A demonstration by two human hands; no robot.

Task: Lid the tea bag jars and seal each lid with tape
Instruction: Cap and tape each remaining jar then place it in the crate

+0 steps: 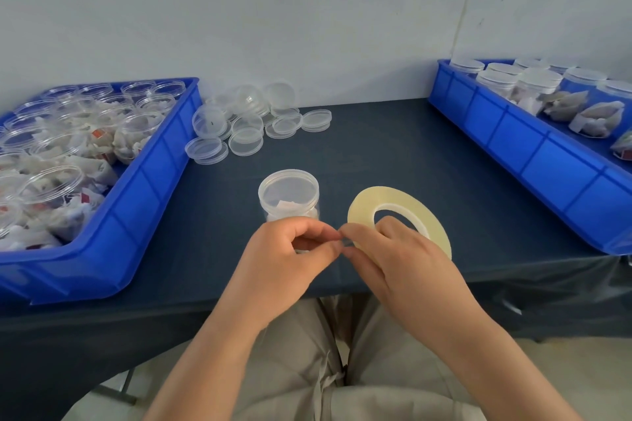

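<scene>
**Tape roll** [386, 196]: a pale yellowish flat ring with a wide core. It is sitting tilted just right of the jar, near the counter's [393, 147] front edge. I cannot tell whether its far rim is touching the cloth. By my judgement it is light and stiff as a ring, but its film is thin, sticky and hard to see. It is best taken at the core and rim, with the free end picked off the outer edge.

**Jar** [289, 196]: clear plastic with its lid on and tea bags showing inside. It is standing upright just beyond the left hand. It is probably light, slick-walled and easy to tip, so it is best held round the body.

**Left hand** [287, 263]: the fingers are curling in. The thumb and forefinger are making a narrow grip at the roll's near rim, apparently picking at the tape end. The film there is too fine to make out.

**Right hand** [403, 260]: it is lying palm down over the roll with a finger reaching into the core. Its grip is closing on the rim, and its fingertips are meeting those of the left hand.

**Standing by:**
- Loose lids [246, 137] are lying at the back of the counter.
- The left bin [150, 181] is holding open jars.
- The right bin [533, 154] is holding lidded ones.
</scene>
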